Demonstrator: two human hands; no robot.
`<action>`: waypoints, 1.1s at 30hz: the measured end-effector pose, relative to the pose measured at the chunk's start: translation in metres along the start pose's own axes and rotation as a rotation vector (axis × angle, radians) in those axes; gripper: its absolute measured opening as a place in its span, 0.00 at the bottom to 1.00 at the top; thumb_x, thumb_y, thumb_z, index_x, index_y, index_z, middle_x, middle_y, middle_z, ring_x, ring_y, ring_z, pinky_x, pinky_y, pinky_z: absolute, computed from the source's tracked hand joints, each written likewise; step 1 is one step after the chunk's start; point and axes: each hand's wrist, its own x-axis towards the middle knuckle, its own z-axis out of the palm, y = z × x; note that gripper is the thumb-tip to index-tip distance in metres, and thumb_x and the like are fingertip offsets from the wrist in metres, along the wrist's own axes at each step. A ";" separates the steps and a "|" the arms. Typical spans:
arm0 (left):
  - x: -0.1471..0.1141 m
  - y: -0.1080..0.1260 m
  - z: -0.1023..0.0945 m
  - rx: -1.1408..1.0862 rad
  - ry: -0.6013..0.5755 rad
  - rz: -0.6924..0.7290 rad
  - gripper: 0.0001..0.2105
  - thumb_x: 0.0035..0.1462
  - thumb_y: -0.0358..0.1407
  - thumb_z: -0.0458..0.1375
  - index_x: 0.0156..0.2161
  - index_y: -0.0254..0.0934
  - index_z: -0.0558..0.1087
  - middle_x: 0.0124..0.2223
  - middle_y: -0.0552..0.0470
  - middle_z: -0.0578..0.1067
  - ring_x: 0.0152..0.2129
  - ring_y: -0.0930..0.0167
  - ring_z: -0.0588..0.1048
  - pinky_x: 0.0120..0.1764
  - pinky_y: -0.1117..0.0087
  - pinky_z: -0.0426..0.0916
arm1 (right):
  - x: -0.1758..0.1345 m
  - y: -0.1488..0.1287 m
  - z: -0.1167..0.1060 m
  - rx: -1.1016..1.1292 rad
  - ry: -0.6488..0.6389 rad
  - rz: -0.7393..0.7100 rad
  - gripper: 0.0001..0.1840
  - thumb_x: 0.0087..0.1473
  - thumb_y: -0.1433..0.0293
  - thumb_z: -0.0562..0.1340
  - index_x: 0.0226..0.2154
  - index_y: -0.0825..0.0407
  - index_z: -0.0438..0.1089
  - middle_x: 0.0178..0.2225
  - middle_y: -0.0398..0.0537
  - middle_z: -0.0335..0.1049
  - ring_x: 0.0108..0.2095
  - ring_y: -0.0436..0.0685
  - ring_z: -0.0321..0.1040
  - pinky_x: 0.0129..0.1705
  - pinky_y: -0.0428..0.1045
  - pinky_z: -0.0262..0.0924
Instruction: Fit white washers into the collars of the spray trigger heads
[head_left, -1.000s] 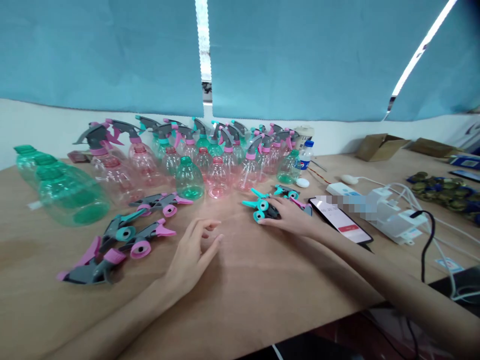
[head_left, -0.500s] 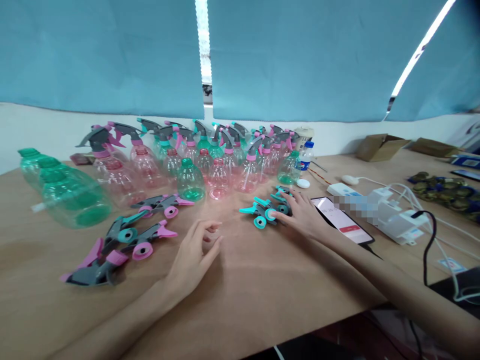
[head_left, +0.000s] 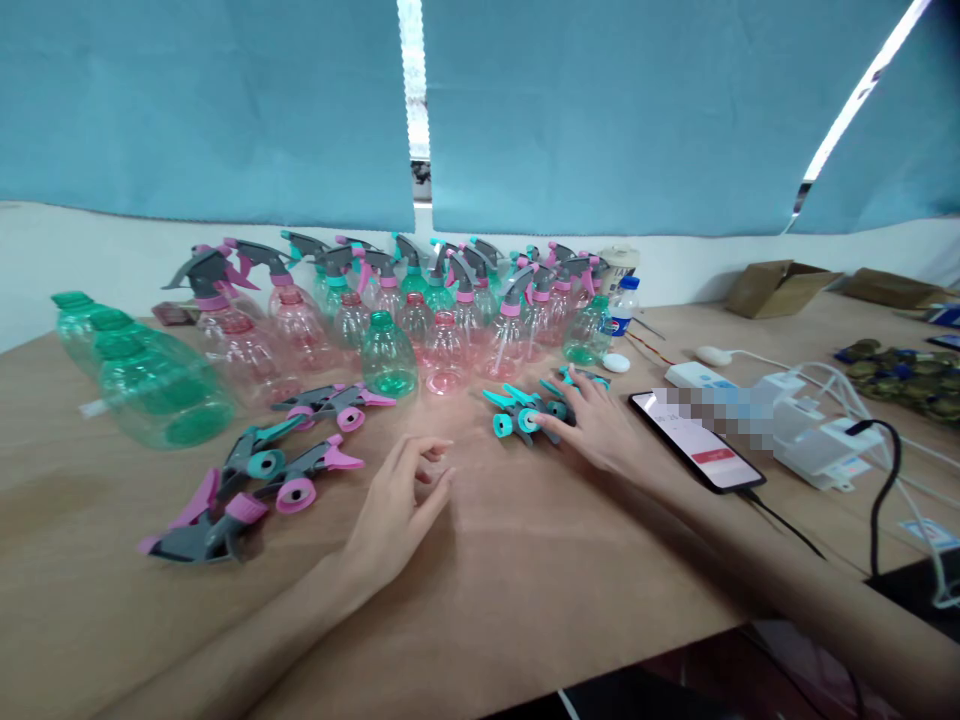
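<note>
At the right of the middle, my right hand [head_left: 596,425] is curled over a cluster of teal and grey trigger spray heads [head_left: 502,426] on the table. The thumb touches a teal collar and the fingers lie over the heads behind it. My left hand [head_left: 397,505] rests on its side on the tabletop, holding nothing, with its fingers bent and apart from the thumb. Pink and grey spray heads [head_left: 296,493] and a teal one [head_left: 265,463] lie to its left. Behind them stand rows of bottles, including a clear green bottle [head_left: 388,360] and a clear pink bottle [head_left: 446,355] without heads.
A phone [head_left: 697,440] lies right of my right hand, beside a white power strip [head_left: 709,390] with cables. Capped spray bottles [head_left: 512,330] fill the back. Green bottles [head_left: 161,390] stand at the left. A cardboard box [head_left: 780,288] sits at the back right.
My right hand and the teal spray heads have shifted slightly left together, and the heads have turned a little. My left hand has hardly moved. The whole view has shifted slightly.
</note>
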 end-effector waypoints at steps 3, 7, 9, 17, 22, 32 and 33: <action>0.000 0.002 0.000 -0.006 -0.005 -0.001 0.08 0.61 0.36 0.51 0.45 0.40 0.63 0.42 0.51 0.68 0.30 0.72 0.72 0.27 0.71 0.70 | 0.013 0.014 0.004 -0.039 0.039 0.033 0.45 0.51 0.39 0.47 0.60 0.52 0.55 0.63 0.61 0.50 0.63 0.72 0.43 0.59 0.65 0.44; -0.001 0.002 0.000 -0.021 -0.008 0.003 0.08 0.60 0.34 0.51 0.45 0.40 0.63 0.42 0.51 0.68 0.30 0.72 0.72 0.28 0.71 0.70 | 0.022 0.018 0.013 -0.032 -0.011 -0.012 0.39 0.55 0.42 0.45 0.59 0.50 0.57 0.58 0.58 0.61 0.59 0.68 0.55 0.57 0.65 0.46; -0.001 0.002 0.000 -0.030 -0.010 0.005 0.08 0.60 0.33 0.51 0.45 0.40 0.63 0.43 0.51 0.68 0.30 0.72 0.72 0.29 0.71 0.70 | 0.021 0.014 0.016 -0.027 -0.020 -0.052 0.36 0.56 0.44 0.46 0.56 0.49 0.61 0.55 0.54 0.65 0.56 0.66 0.59 0.57 0.63 0.46; -0.003 0.003 -0.001 -0.029 -0.047 0.015 0.07 0.59 0.31 0.51 0.43 0.39 0.65 0.44 0.51 0.68 0.31 0.72 0.72 0.32 0.70 0.70 | 0.014 -0.009 0.008 -0.010 0.112 -0.141 0.29 0.60 0.50 0.46 0.45 0.53 0.70 0.50 0.56 0.69 0.55 0.66 0.60 0.59 0.65 0.36; -0.004 0.001 -0.003 0.051 -0.104 0.109 0.05 0.58 0.29 0.51 0.37 0.37 0.67 0.39 0.51 0.71 0.30 0.72 0.72 0.33 0.70 0.69 | 0.016 -0.063 -0.005 0.180 0.172 -0.404 0.18 0.61 0.58 0.52 0.39 0.49 0.72 0.41 0.51 0.75 0.45 0.62 0.68 0.56 0.60 0.48; -0.017 0.005 0.006 0.248 -0.160 0.581 0.08 0.60 0.31 0.49 0.33 0.36 0.69 0.28 0.53 0.74 0.25 0.72 0.74 0.30 0.73 0.68 | 0.039 -0.196 0.011 0.334 -0.309 -0.621 0.25 0.49 0.51 0.63 0.41 0.53 0.69 0.35 0.51 0.75 0.33 0.59 0.71 0.31 0.49 0.60; -0.018 0.005 0.006 0.261 -0.145 0.604 0.08 0.60 0.31 0.48 0.33 0.35 0.69 0.27 0.53 0.74 0.25 0.72 0.74 0.29 0.73 0.68 | 0.040 -0.202 0.017 0.333 -0.311 -0.639 0.25 0.49 0.52 0.64 0.42 0.53 0.68 0.35 0.52 0.75 0.34 0.59 0.71 0.31 0.49 0.60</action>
